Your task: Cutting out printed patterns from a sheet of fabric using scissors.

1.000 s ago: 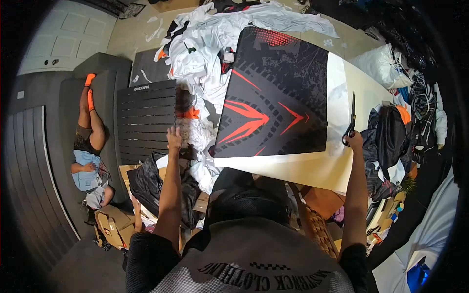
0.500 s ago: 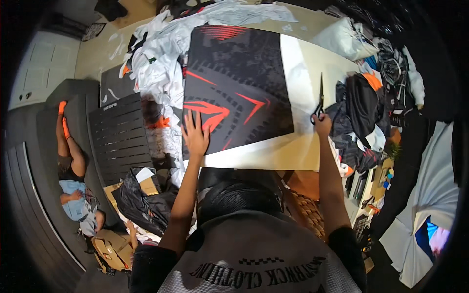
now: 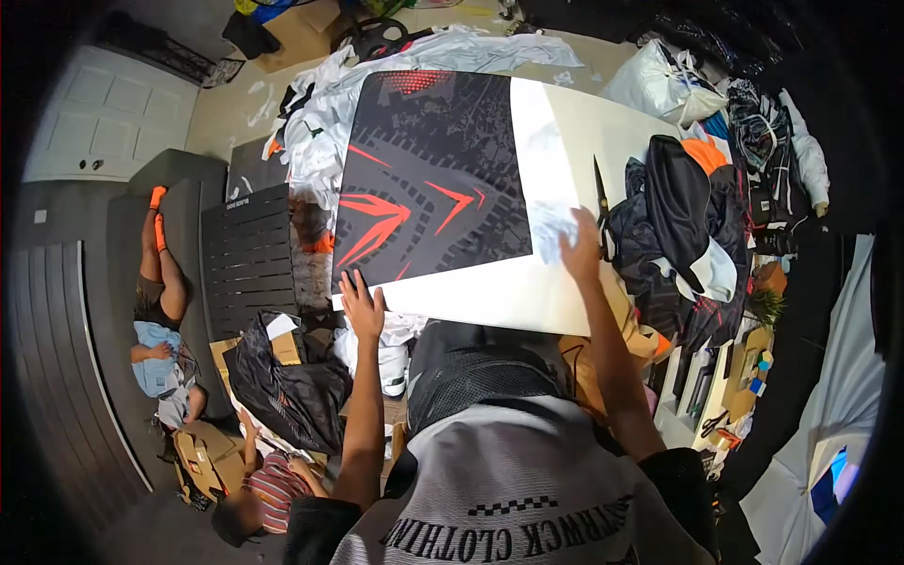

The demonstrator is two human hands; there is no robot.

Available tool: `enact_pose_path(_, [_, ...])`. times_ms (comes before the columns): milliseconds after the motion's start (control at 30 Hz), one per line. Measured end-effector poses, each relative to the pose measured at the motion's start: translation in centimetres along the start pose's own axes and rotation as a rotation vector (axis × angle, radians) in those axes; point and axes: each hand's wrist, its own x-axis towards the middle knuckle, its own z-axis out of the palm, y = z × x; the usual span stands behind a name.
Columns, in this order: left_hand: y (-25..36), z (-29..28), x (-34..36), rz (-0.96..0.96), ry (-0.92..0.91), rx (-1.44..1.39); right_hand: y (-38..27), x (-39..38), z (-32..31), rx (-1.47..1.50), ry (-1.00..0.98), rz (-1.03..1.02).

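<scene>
A dark fabric panel point(image 3: 438, 141) with red arrows and tyre-track print lies on a cream-white sheet point(image 3: 457, 299) in front of me. My left hand point(image 3: 363, 306) is spread flat at the panel's lower-left corner. Beside the panel's right edge, my right hand point(image 3: 581, 247) is over the white sheet, slightly blurred, with its fingers extended and apart. Black scissors point(image 3: 604, 226) lie just right of that hand, alongside a heap of black and orange garments point(image 3: 678, 217).
White fabric scraps point(image 3: 330, 127) spread behind and left. A slatted board point(image 3: 245, 250) stands by a grey couch point(image 3: 127, 282) where a person point(image 3: 160, 358) lies. Another person point(image 3: 278, 490) is at lower left. A white bag point(image 3: 669, 85) and crowded shelf point(image 3: 744, 386) are at right.
My left hand has moved right from the slatted board onto the panel's lower corner. My right hand has let go of the scissors and moved left onto the white sheet.
</scene>
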Motion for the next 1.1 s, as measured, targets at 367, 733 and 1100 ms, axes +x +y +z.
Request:
enact_pose_path(367, [-6.4, 1.3, 7.1, 0.3, -0.056, -0.178, -2.2, 0.1, 4.6, -0.208, -0.271, 0.072])
enact_pose_path(733, [-4.6, 0.8, 2.1, 0.165, -0.01, -0.008, -2.6, -2.6, 4.9, -0.319, -0.286, 0.107])
enact_pose_path(1100, [-4.4, -1.2, 2.3, 0.085, -0.087, -0.185, -4.9, -3.8, 4.3, -0.338, -0.249, 0.153])
